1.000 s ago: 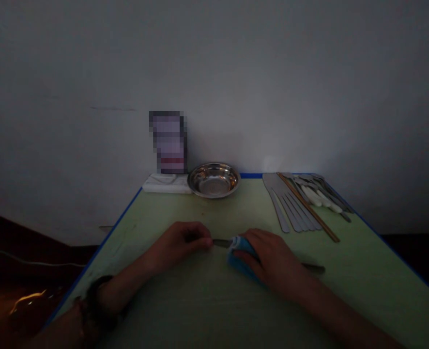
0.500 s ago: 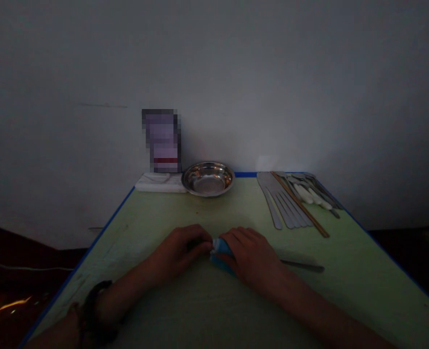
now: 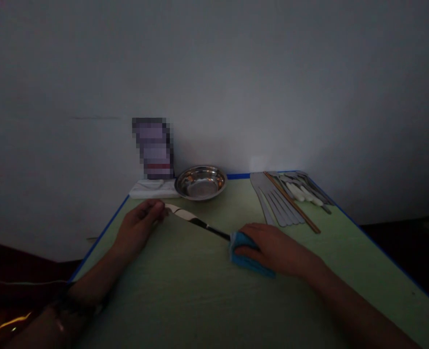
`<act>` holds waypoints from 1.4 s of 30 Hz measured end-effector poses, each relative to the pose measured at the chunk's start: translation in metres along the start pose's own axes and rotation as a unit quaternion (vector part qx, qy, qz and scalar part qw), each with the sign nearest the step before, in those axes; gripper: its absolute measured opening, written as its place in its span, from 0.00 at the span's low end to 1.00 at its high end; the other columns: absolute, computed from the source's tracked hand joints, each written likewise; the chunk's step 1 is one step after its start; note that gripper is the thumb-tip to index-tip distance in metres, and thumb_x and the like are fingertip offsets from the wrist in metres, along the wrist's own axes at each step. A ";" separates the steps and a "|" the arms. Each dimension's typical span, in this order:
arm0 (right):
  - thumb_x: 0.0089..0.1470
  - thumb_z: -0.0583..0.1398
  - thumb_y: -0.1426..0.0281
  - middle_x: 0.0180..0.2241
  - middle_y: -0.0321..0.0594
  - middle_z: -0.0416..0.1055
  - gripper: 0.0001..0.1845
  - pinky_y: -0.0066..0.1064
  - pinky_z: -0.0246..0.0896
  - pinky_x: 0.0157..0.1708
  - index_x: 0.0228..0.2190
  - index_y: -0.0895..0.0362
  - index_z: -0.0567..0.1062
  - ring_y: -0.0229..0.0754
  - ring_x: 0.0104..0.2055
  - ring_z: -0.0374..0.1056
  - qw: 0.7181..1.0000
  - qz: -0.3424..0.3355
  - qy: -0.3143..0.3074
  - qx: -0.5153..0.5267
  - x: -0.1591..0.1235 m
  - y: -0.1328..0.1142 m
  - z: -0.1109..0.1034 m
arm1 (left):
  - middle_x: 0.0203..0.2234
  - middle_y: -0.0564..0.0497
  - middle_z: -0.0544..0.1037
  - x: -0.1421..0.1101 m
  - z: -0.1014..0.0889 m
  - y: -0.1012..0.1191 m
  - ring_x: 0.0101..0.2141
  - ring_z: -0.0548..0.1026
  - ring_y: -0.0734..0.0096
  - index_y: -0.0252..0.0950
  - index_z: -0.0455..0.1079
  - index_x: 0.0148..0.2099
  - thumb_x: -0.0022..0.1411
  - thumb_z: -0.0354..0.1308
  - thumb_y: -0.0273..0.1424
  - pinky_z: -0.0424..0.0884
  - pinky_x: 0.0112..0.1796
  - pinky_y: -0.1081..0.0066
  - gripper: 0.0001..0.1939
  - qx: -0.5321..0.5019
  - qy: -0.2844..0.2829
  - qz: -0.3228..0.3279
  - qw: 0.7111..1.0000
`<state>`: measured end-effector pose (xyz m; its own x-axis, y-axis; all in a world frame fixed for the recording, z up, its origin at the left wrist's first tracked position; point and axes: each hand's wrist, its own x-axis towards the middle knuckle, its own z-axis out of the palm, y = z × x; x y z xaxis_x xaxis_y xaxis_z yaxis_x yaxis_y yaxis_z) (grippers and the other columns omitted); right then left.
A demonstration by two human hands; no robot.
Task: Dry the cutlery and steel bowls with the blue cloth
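A shiny metal table knife (image 3: 191,217) stretches between my two hands above the green table (image 3: 185,286). My left hand (image 3: 140,224) pinches the blade's tip at its left end. At the other end, my right hand (image 3: 268,247) is closed around a blue cloth (image 3: 249,259), which is wrapped about the handle's end. The cloth hides that end of the knife, and one corner of it hangs below my fingers. Beyond the knife stands a round metal bowl (image 3: 201,183).
Several flat metal knives (image 3: 280,208) lie fanned at the right back, beside brown chopsticks (image 3: 298,207). Further right are pieces of cutlery with white handles (image 3: 301,193). A white slab (image 3: 152,189) and a blurred upright panel (image 3: 154,150) stand at the back left against the wall.
My hands have moved apart, the left going left and away from me, the right to the right. The knife now shows between them, and the cloth has slid to its handle end.
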<state>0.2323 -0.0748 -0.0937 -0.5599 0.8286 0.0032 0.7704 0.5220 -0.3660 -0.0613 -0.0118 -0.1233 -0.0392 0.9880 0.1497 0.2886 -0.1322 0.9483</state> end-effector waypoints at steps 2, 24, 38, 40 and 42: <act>0.56 0.52 0.57 0.34 0.45 0.72 0.19 0.34 0.59 0.37 0.36 0.60 0.71 0.44 0.37 0.67 1.000 -0.013 -0.012 0.016 -0.004 0.006 -0.004 | 0.25 0.54 0.73 0.001 -0.001 -0.004 0.27 0.70 0.73 0.37 0.67 0.33 0.56 0.57 0.42 0.65 0.31 0.74 0.12 -0.045 0.014 0.004 0.999; 0.55 0.52 0.55 0.31 0.41 0.71 0.19 0.32 0.57 0.36 0.34 0.58 0.71 0.41 0.35 0.66 0.996 -0.030 -0.002 0.080 0.006 -0.005 0.013 | 0.15 0.58 0.62 -0.033 0.024 0.026 0.18 0.62 0.77 0.35 0.64 0.23 0.60 0.50 0.42 0.57 0.21 0.76 0.18 0.138 -0.321 0.031 0.937; 0.54 0.53 0.53 0.21 0.31 0.61 0.20 0.25 0.55 0.23 0.25 0.58 0.67 0.33 0.23 0.59 0.954 0.074 0.009 0.290 -0.002 0.038 -0.001 | 0.12 0.57 0.62 -0.020 0.009 0.013 0.16 0.59 0.76 0.37 0.62 0.19 0.56 0.54 0.39 0.55 0.18 0.75 0.17 0.017 -0.158 -0.032 0.987; 0.53 0.52 0.52 0.21 0.31 0.62 0.21 0.25 0.55 0.23 0.25 0.57 0.68 0.33 0.23 0.59 0.942 0.112 0.049 0.313 0.000 0.034 0.003 | 0.13 0.57 0.63 -0.021 0.009 0.018 0.17 0.61 0.76 0.37 0.62 0.19 0.58 0.52 0.41 0.57 0.20 0.75 0.19 0.057 -0.163 -0.012 0.985; 0.53 0.52 0.52 0.20 0.31 0.62 0.21 0.25 0.55 0.22 0.25 0.57 0.68 0.34 0.23 0.60 0.939 0.136 0.077 0.307 0.001 0.032 0.004 | 0.13 0.56 0.64 -0.022 0.007 0.022 0.18 0.62 0.75 0.37 0.62 0.19 0.59 0.50 0.43 0.59 0.22 0.75 0.21 0.102 -0.175 0.014 0.979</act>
<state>0.2549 -0.0582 -0.1086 -0.2805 0.9585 -0.0505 0.5315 0.1113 -0.8397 -0.0472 -0.0354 -0.1077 0.2905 0.9562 0.0362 0.4705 -0.1757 0.8647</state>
